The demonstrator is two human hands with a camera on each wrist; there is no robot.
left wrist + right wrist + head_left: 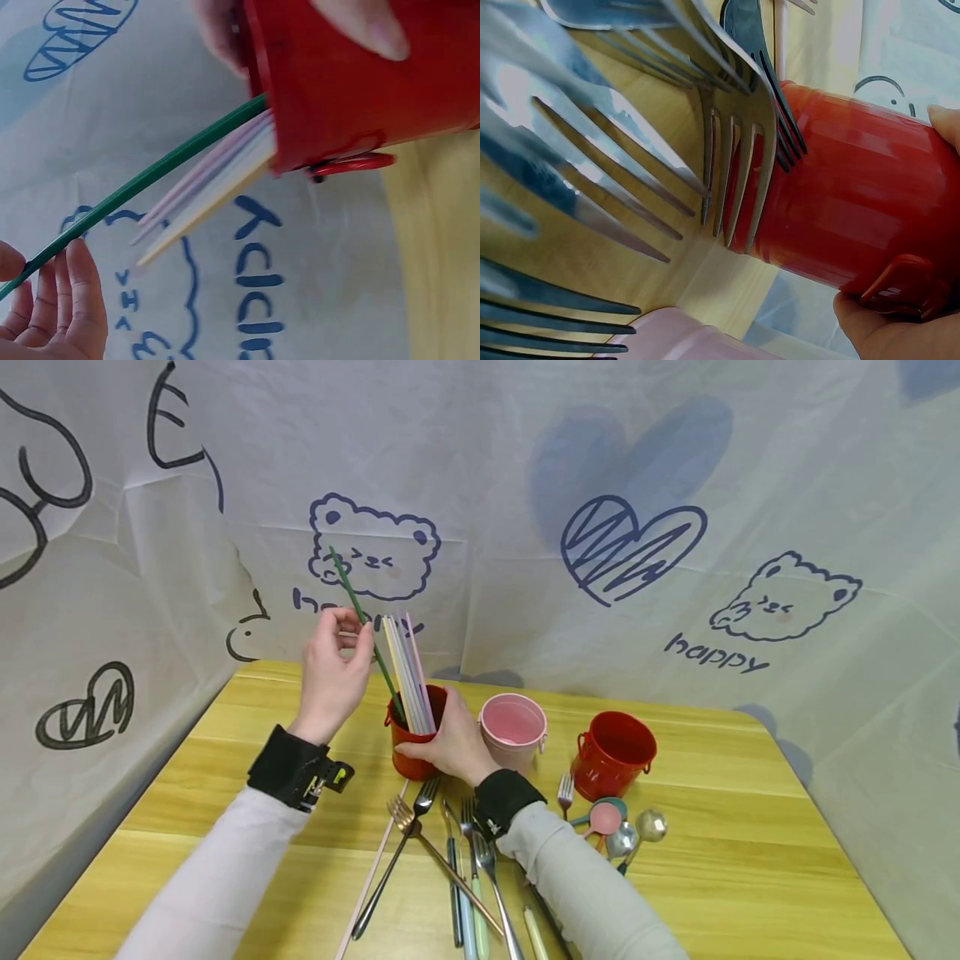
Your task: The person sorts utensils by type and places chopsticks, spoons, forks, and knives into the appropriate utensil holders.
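My left hand [333, 672] pinches a long green straw [347, 581] between thumb and fingers. The straw slants up to the left, its lower end inside a small red bucket [411, 766]. Several pale straws [408, 681] in pink, white, lilac and yellow stand together in that bucket. With thumb and fingers spread around its side, my right hand [459, 739] grips the bucket near the rim. In the left wrist view the green straw [150, 172] runs past the bucket's rim, and the left fingers [85, 289] lie against its outer end.
A pink bucket [517, 753] stands just right of my right hand, and another red bucket [603, 777] farther right. Several forks [483, 856] lie in front, some crossed, beside a pale pink straw [378, 864]. Several spoons [622, 839] lie by the right bucket. A drawn-on cloth [495, 527] hangs behind.
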